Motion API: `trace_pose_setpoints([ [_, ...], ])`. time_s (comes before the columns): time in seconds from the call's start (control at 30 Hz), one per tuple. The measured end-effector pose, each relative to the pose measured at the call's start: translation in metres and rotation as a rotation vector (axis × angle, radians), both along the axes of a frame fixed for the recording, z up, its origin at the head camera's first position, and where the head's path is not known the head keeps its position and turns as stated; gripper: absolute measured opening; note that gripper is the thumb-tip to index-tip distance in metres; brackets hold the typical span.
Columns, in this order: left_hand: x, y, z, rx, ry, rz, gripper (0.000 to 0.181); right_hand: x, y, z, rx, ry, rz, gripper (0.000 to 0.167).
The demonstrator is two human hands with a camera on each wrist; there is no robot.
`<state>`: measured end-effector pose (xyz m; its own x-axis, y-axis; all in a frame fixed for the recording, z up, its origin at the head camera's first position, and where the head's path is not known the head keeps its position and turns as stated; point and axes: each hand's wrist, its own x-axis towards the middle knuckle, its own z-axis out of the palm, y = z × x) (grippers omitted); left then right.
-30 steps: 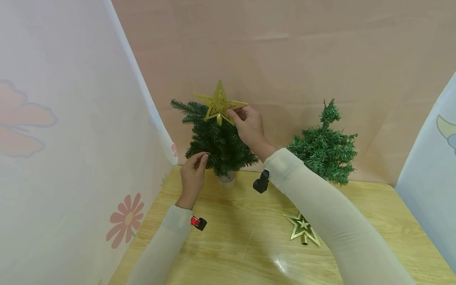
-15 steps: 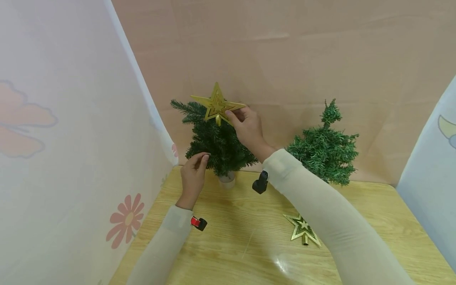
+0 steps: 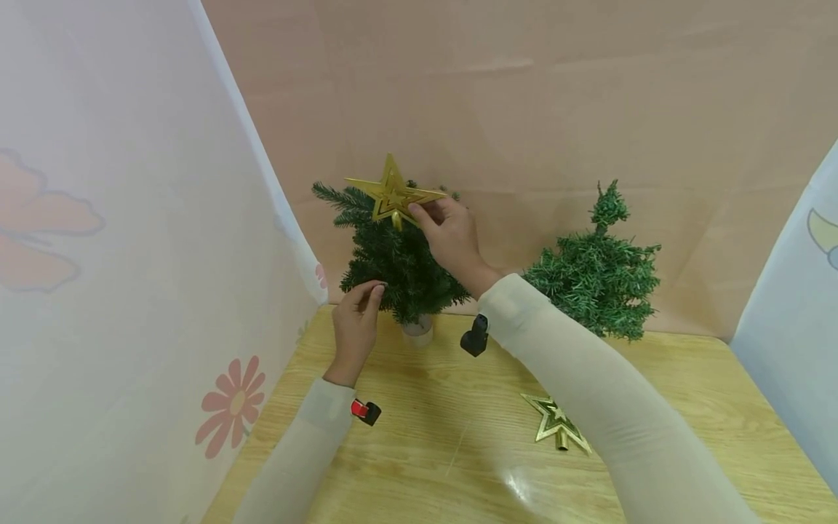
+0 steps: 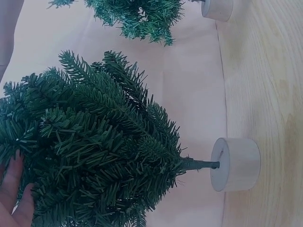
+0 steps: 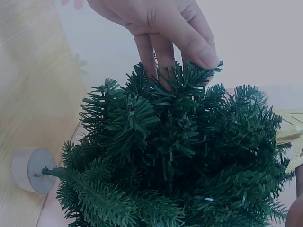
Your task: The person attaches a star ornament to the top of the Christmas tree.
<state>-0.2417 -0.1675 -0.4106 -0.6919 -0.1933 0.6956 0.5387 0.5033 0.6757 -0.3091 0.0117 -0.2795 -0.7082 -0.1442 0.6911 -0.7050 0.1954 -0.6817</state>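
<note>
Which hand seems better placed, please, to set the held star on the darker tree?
Probably the right hand: it pinches the gold star near the top of the darker Christmas tree; the left hand pinches foliage.

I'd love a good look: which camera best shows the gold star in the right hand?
The head view: nearly all of the gold star shows, the right hand covering little. The right wrist view catches just a cropped part; the left wrist view, none.

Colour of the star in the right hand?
Gold; the star shows best in the head view.
</note>
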Motion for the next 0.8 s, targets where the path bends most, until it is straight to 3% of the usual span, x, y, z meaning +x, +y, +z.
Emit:
trace_pose_setpoints([
  [0.17, 0.0003, -0.0004, 0.0001, -0.006, 0.014, 0.003, 0.024, 0.0012, -0.0037, 0.0002, 0.058, 0.04, -0.04, 0.026],
  [0.8, 0.0011, -0.0022, -0.0018, 0.002, 0.011, -0.01, 0.023, -0.0017, -0.0038, -0.0058, 0.065, -0.007, -0.03, 0.025],
])
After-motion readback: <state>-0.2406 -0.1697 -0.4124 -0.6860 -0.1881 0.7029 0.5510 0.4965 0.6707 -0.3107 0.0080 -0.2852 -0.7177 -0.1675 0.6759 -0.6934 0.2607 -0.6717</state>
